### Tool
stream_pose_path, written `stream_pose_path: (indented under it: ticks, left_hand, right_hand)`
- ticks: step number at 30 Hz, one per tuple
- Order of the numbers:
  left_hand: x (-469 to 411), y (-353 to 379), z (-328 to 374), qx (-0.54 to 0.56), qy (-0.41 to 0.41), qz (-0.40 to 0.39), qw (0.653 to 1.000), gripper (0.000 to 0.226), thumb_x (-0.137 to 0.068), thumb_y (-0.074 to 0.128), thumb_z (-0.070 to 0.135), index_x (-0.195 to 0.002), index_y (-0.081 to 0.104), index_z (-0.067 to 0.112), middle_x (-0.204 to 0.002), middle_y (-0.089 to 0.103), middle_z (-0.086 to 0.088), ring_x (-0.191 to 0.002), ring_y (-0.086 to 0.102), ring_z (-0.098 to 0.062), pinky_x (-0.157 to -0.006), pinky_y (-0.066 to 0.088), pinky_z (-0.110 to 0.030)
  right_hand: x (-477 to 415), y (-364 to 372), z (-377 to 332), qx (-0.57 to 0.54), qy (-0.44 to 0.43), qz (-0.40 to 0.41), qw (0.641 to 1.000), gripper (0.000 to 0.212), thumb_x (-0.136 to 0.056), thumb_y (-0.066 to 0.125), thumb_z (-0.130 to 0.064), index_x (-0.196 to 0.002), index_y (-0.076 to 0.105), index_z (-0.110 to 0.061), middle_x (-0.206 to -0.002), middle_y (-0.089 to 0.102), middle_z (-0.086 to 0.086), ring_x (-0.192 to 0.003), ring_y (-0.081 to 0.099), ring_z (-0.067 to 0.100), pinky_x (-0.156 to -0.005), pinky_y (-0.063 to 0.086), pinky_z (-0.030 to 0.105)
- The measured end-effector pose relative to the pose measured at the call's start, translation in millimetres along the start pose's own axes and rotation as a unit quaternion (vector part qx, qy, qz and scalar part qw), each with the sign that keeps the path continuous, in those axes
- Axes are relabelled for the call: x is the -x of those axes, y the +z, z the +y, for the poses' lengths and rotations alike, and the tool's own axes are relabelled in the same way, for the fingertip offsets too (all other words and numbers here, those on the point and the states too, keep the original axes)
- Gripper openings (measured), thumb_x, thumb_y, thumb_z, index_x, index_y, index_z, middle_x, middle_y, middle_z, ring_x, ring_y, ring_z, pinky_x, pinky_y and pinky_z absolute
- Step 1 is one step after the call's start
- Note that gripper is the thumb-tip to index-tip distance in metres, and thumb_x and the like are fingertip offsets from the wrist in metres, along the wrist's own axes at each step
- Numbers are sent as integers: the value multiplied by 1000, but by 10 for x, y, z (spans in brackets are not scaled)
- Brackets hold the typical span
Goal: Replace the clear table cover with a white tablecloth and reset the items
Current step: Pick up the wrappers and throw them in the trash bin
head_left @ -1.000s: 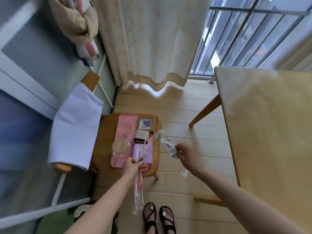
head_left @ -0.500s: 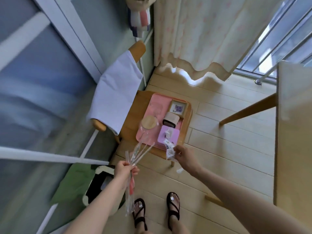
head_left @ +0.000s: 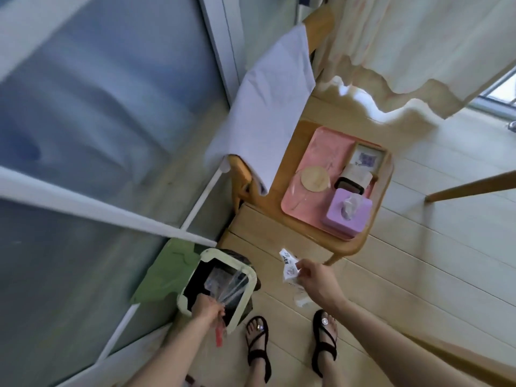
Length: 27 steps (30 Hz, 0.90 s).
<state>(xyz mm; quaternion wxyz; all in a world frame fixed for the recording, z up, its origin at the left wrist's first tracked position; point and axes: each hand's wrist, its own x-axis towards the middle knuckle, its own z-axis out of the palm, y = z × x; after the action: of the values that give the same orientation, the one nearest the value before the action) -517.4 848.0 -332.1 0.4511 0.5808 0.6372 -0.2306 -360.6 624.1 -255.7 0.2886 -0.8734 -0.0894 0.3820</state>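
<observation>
Over the bin (head_left: 206,254), the left hand (head_left: 208,307) grips bunched, glossy clear plastic (head_left: 229,283).

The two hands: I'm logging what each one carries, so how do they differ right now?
The left hand grips a long bundle of clear plastic; the right hand pinches a small white printed wrapper. The left hand is at the opening of the bin, its plastic reaching inside; the right hand is over the floor, apart from the bin. Both hold thin, film-like material.
</observation>
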Motion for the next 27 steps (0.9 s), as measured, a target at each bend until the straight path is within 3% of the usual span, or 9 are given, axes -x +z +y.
stream_pose_path:
  ticks: [2, 4, 6, 8, 11, 15, 18, 23, 27]
  left_hand:
    - [0, -80, -67, -10, -20, -5, 1000, 25, -81, 59, -14, -105, 56, -21, -77, 65, -23, -39, 54, -14, -54, 54, -28]
    - [-54, -115, -161, -35, -32, -6, 999, 47, -86, 56, -11, -130, 41, -18, -119, 58, -31, -68, 65, -18, -49, 47, -17]
    - [-196, -151, -256, -51, -22, 8, 998, 54, -91, 53, -3, -141, 33, -8, -131, 51, -28, -105, 62, -33, -77, 50, -28]
    - [-402, -174, -349, -100, -18, 19, 995, 52, -95, 49, 9, -142, 31, -5, -135, 51, -23, -115, 57, -34, -91, 46, -36]
    - [-680, -167, -380, -90, -25, 5, 996, 53, -96, 45, 5, -143, 23, -5, -142, 43, -21, -123, 50, -34, -90, 44, -35]
    - [-1102, -106, -374, -76, -2, -27, 997, 65, -90, 61, 16, -139, 21, 1, -140, 45, -15, -122, 50, -32, -98, 43, -37]
    - [-1180, -94, -301, -85, 3, -48, 995, 69, -93, 57, 25, -144, 15, 5, -143, 39, -17, -126, 45, -33, -96, 39, -35]
    - [-1314, -141, -494, -93, 52, 21, 994, 44, -95, 52, 16, -129, 42, -9, -132, 50, -26, -120, 50, -36, -95, 39, -38]
    - [-1194, -255, -666, -78, 93, 50, 991, 32, -94, 51, 6, -120, 51, -11, -126, 56, -24, -116, 54, -33, -93, 39, -33]
  right_hand:
    - [-67, 300, -37, 9, -2, -15, 1000, 22, -82, 53, -7, -87, 60, -27, -77, 62, -4, -72, 61, 17, -55, 40, 16]
    - [-135, 572, -57, 15, -2, -28, 1000, 22, -83, 53, -6, -86, 56, -28, -78, 61, -5, -67, 57, 11, -51, 38, 12]
    - [-193, 836, -45, 21, 4, -38, 999, 21, -85, 54, -7, -94, 63, -23, -81, 61, -7, -65, 53, 5, -51, 38, 10]
    - [-247, 1089, -14, 24, 9, -48, 999, 21, -85, 55, -8, -102, 65, -17, -83, 60, -7, -70, 57, 8, -56, 42, 13]
    - [-331, 1432, 42, 18, 17, -60, 998, 22, -85, 56, -9, -104, 65, -16, -86, 62, -7, -82, 64, 17, -72, 51, 27]
    - [-419, 1822, 83, 12, 28, -71, 997, 19, -83, 54, -5, -92, 64, -19, -79, 64, -5, -76, 63, 17, -70, 50, 30]
    - [-501, 2044, 93, 1, 41, -84, 996, 24, -82, 54, -6, -98, 66, -19, -78, 60, -8, -74, 59, 14, -64, 46, 22]
    - [-608, 2328, 31, -45, 113, -88, 989, 34, -81, 48, -4, -109, 63, -14, -88, 66, 3, -75, 63, 21, -65, 51, 28]
    - [-620, 2500, -128, -77, 129, -90, 985, 38, -82, 45, -5, -116, 60, -11, -98, 68, 11, -84, 62, 26, -64, 44, 26]
